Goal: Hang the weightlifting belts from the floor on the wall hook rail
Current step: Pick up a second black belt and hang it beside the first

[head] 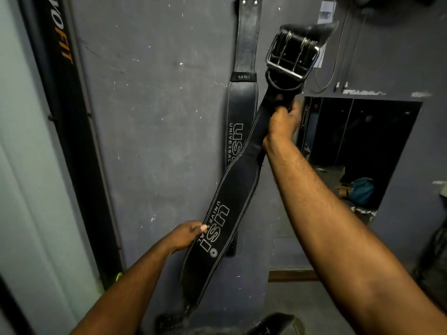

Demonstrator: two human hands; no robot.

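Right hand [284, 119] grips the belt [232, 197] just below its buckle [291, 55], raised high so the buckle can reach the rail, which is out of view above. Left hand [187, 234] pinches the wide lower part, steadying the slant. A hung belt [244, 97] sits flat on the wall [154, 117] behind.

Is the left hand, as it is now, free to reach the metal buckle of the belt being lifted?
Probably not: the left hand steadies the belt low down, and the buckle is high above the right hand.
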